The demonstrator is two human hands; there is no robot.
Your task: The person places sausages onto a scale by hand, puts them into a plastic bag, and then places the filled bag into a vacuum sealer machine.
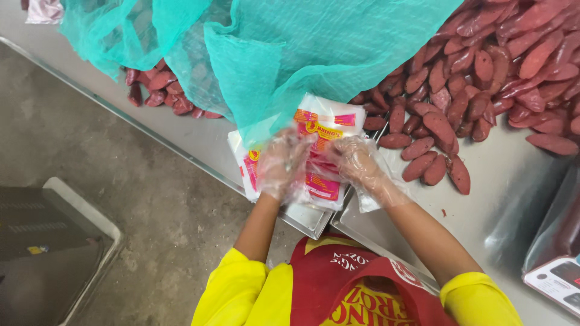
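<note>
Both forearms reach forward from yellow sleeves, bare below the elbow, and converge on a stack of printed plastic bags point(326, 158) lying at the near edge of the steel worktop point(495, 199). Each hand wears a loose clear plastic glove.

The left hand point(283, 164) comes in almost straight, wrist level, fingers curled down onto the left part of the top bag; its grip is closed on the bag's film, thumb tucked under the fingers. The right hand point(356, 162) comes in at a slant from the right, wrist bent slightly inward, fingers bunched and pinching the same bag near its middle. The two hands sit just beside each other, the bag stretched between them.

The bags are white with pink and orange print and lie fanned under a hanging fold of green netting point(290, 54), which touches their far end. Red sausages point(483, 78) lie heaped on the worktop to the right, the nearest ones just beside the right hand. A smaller clump shows under the netting at left. A scale point(559, 281) sits at the far right edge.
</note>
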